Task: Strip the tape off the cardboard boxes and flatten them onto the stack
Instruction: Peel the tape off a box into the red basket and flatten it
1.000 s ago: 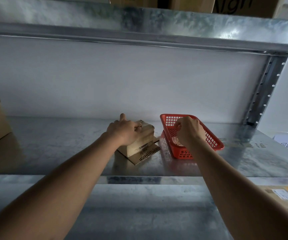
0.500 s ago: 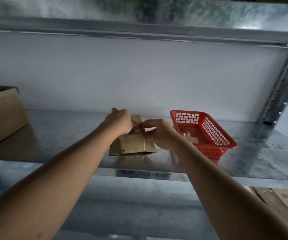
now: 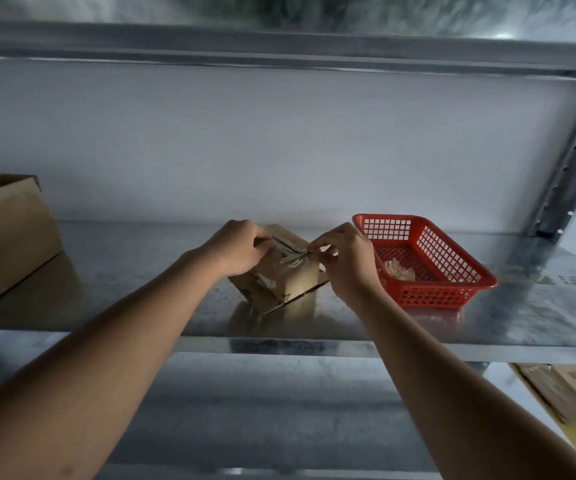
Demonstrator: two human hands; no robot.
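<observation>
Two hands (image 3: pixel 293 254) covering box (image 3: pixel 290 278), tape (image 3: pixel 293 259) blurred

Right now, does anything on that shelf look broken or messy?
Only the small brown cardboard box: it sits tilted, with clear tape stretched off its top toward the right hand while the left hand steadies it. The red plastic basket holds a crumpled wad, probably tape. Nothing looks spilled.

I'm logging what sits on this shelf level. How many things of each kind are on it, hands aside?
Cardboard boxes: 2, the small box being worked on and the larger box at the left edge
Red baskets: 1, the basket, holding crumpled tape
Tape wads: 1
Total: 4
</observation>
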